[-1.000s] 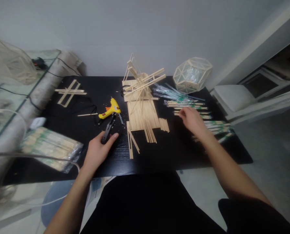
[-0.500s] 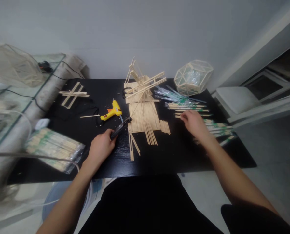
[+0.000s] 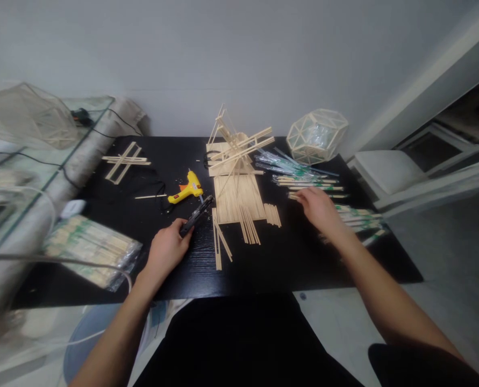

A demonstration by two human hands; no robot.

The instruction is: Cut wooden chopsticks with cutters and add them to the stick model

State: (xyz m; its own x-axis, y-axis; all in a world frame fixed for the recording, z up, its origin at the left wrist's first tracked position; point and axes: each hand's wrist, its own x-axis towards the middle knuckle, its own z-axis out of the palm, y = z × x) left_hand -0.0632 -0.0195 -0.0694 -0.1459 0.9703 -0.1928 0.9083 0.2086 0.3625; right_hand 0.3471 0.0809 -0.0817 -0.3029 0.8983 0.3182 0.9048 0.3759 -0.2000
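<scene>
My left hand [image 3: 170, 243] is closed around a black hand tool [image 3: 194, 216], its narrow metal head pointing toward the wooden sticks. Just beyond the tool lies a yellow glue gun [image 3: 188, 188]. My right hand [image 3: 319, 208] reaches to the right side, its fingers pinched on the tip of a chopstick [image 3: 292, 196] among the wrapped ones; the fingers partly hide it. Between my hands a flat panel of thin sticks [image 3: 237, 196] lies in front of a windmill-like stick model [image 3: 239, 148]. Loose sticks [image 3: 217, 242] and a row of short pieces [image 3: 272, 214] flank the panel.
At the left are a crossed stick frame [image 3: 126, 161] and a bag of packed chopsticks [image 3: 94, 247]. Clear wrappers [image 3: 281, 164] and a faceted stick ball [image 3: 316, 137] stand back right. More wrapped chopsticks [image 3: 360, 217] lie near my right wrist. A black cord [image 3: 158, 188] trails by the glue gun.
The view has tilted slightly, so the table appears a little lower. Both hands stay nearly in place, the left on the black tool and the right at the chopsticks.
</scene>
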